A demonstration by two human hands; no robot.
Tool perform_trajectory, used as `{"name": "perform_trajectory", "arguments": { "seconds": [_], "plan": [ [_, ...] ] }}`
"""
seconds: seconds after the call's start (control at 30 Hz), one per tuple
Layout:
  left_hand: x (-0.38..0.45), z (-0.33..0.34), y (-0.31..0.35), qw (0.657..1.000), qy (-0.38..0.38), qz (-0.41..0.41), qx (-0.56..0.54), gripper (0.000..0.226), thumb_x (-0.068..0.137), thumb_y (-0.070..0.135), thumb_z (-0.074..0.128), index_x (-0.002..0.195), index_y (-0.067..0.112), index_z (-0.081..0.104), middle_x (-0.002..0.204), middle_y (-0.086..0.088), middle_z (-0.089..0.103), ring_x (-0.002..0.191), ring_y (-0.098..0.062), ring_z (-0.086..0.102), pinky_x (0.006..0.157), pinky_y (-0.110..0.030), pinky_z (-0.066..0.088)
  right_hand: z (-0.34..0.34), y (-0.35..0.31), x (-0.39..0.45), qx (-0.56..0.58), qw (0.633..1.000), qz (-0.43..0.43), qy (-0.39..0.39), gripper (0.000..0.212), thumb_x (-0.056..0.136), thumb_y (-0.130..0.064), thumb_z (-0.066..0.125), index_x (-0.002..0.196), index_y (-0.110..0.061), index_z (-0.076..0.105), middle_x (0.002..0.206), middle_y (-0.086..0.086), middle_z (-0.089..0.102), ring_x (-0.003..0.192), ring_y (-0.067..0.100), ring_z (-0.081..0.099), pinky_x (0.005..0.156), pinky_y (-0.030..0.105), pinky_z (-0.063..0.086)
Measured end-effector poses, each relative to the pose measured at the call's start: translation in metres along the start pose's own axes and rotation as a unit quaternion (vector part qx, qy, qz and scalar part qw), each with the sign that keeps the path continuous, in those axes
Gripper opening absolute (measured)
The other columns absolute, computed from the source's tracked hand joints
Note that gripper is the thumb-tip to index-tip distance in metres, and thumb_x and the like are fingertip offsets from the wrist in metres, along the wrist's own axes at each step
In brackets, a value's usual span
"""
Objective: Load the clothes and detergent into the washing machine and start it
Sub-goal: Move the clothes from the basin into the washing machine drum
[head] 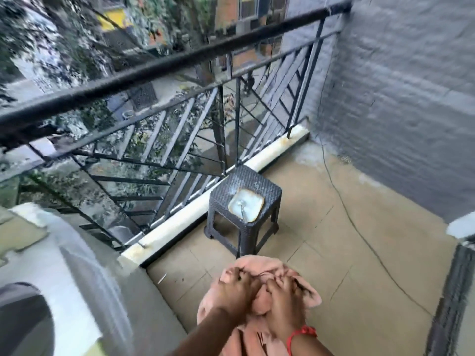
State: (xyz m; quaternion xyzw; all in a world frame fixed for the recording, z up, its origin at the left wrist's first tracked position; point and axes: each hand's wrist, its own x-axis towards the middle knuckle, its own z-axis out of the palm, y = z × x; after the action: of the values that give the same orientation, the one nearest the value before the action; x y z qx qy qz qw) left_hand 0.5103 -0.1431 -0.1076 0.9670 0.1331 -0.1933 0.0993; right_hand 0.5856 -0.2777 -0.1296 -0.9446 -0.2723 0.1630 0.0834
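Observation:
A bundled pink cloth (259, 268) hangs in front of me above the tiled balcony floor. My left hand (235, 291) grips its left side and my right hand (282, 296), with a red thread at the wrist, grips its right side. The white washing machine (59, 253) stands at the lower left, its dark round door (23, 322) partly in view. No detergent is visible. The picture is blurred by motion.
A dark woven stool (244, 201) with a small square dish (245, 205) on top stands by the black metal railing (159, 68). A grey wall (401, 98) closes the right side. A thin cable (359, 227) runs across the floor.

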Motion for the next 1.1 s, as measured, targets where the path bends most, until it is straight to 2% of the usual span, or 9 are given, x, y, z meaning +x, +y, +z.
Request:
{"name": "perform_trajectory", "arguments": {
  "seconds": [0.1, 0.17, 0.23, 0.4, 0.57, 0.67, 0.77, 0.93, 1.1],
  "plan": [
    [-0.013, -0.051, 0.006, 0.999, -0.004, 0.003, 0.036, 0.082, 0.074, 0.033, 0.075, 0.138, 0.036, 0.022, 0.143, -0.005, 0.034, 0.137, -0.037, 0.026, 0.094, -0.052, 0.046, -0.041, -0.011, 0.001, 0.006, 1.000, -0.012, -0.027, 0.067, 0.057, -0.029, 0.056, 0.120, -0.043, 0.040, 0.140, 0.002, 0.027, 0.127, 0.035, 0.038, 0.097, 0.045, 0.044],
    [-0.019, -0.079, 0.005, 0.999, 0.024, -0.006, 0.046, 0.075, 0.079, 0.035, 0.069, 0.138, 0.035, 0.023, 0.144, -0.006, 0.033, 0.139, -0.037, 0.025, 0.093, -0.052, 0.045, -0.068, -0.021, 0.006, -0.008, 0.999, -0.028, -0.021, 0.075, 0.051, -0.025, 0.063, 0.120, -0.042, 0.039, 0.141, 0.004, 0.025, 0.130, 0.034, 0.035, 0.101, 0.043, 0.042],
    [-0.026, -0.105, 0.005, 0.997, 0.055, -0.018, 0.046, 0.063, 0.083, 0.033, 0.062, 0.136, 0.034, 0.028, 0.142, -0.006, 0.036, 0.139, -0.037, 0.027, 0.090, -0.052, 0.048, -0.098, -0.031, 0.006, -0.006, 0.999, -0.048, 0.003, 0.079, 0.046, -0.023, 0.071, 0.116, -0.040, 0.041, 0.133, 0.005, 0.030, 0.121, 0.031, 0.041, 0.096, 0.040, 0.045],
    [-0.043, -0.160, 0.004, 0.992, 0.110, -0.034, 0.042, 0.067, 0.075, 0.028, 0.067, 0.132, 0.034, 0.033, 0.139, -0.004, 0.039, 0.139, -0.038, 0.026, 0.092, -0.054, 0.049, -0.162, -0.053, 0.007, 0.024, 0.992, -0.092, 0.088, 0.043, 0.071, -0.021, 0.058, 0.111, -0.036, 0.051, 0.123, 0.004, 0.039, 0.110, 0.032, 0.048, 0.091, 0.042, 0.045],
    [-0.063, -0.210, -0.002, 0.984, 0.167, -0.035, 0.055, 0.066, 0.067, 0.026, 0.066, 0.126, 0.030, 0.037, 0.129, -0.007, 0.044, 0.129, -0.040, 0.036, 0.094, -0.051, 0.049, -0.218, -0.077, -0.001, 0.046, 0.983, -0.129, 0.123, 0.046, 0.073, -0.021, 0.058, 0.114, -0.039, 0.049, 0.125, 0.006, 0.035, 0.106, 0.034, 0.048, 0.089, 0.041, 0.044],
    [-0.080, -0.235, -0.007, 0.974, 0.215, -0.037, 0.065, 0.066, 0.065, 0.032, 0.068, 0.125, 0.030, 0.040, 0.127, -0.006, 0.047, 0.123, -0.039, 0.043, 0.095, -0.048, 0.049, -0.244, -0.093, -0.005, 0.044, 0.977, -0.150, 0.146, 0.053, 0.073, -0.020, 0.057, 0.120, -0.042, 0.045, 0.134, 0.008, 0.033, 0.114, 0.037, 0.046, 0.094, 0.046, 0.045],
    [-0.097, -0.253, -0.014, 0.965, 0.245, -0.049, 0.075, 0.069, 0.059, 0.038, 0.070, 0.121, 0.031, 0.041, 0.124, -0.006, 0.050, 0.118, -0.039, 0.048, 0.097, -0.048, 0.047, -0.270, -0.114, -0.022, 0.050, 0.969, -0.181, 0.160, 0.055, 0.072, -0.016, 0.064, 0.120, -0.040, 0.051, 0.137, 0.009, 0.035, 0.118, 0.037, 0.045, 0.097, 0.046, 0.044],
    [-0.133, -0.280, -0.031, 0.952, 0.290, -0.070, 0.069, 0.069, 0.056, 0.043, 0.070, 0.117, 0.031, 0.041, 0.120, -0.007, 0.050, 0.113, -0.040, 0.049, 0.089, -0.051, 0.051, -0.304, -0.151, -0.049, 0.027, 0.961, -0.201, 0.186, 0.054, 0.080, -0.015, 0.061, 0.128, -0.038, 0.052, 0.137, 0.010, 0.034, 0.115, 0.040, 0.045, 0.099, 0.041, 0.040],
    [-0.189, -0.311, -0.053, 0.935, 0.338, -0.072, 0.078, 0.062, 0.059, 0.039, 0.070, 0.116, 0.028, 0.047, 0.120, -0.005, 0.051, 0.111, -0.036, 0.047, 0.086, -0.049, 0.052, -0.333, -0.200, -0.080, 0.034, 0.945, -0.243, 0.217, 0.057, 0.079, -0.011, 0.058, 0.130, -0.036, 0.051, 0.138, 0.013, 0.034, 0.115, 0.042, 0.046, 0.101, 0.043, 0.039]
  ]
}}
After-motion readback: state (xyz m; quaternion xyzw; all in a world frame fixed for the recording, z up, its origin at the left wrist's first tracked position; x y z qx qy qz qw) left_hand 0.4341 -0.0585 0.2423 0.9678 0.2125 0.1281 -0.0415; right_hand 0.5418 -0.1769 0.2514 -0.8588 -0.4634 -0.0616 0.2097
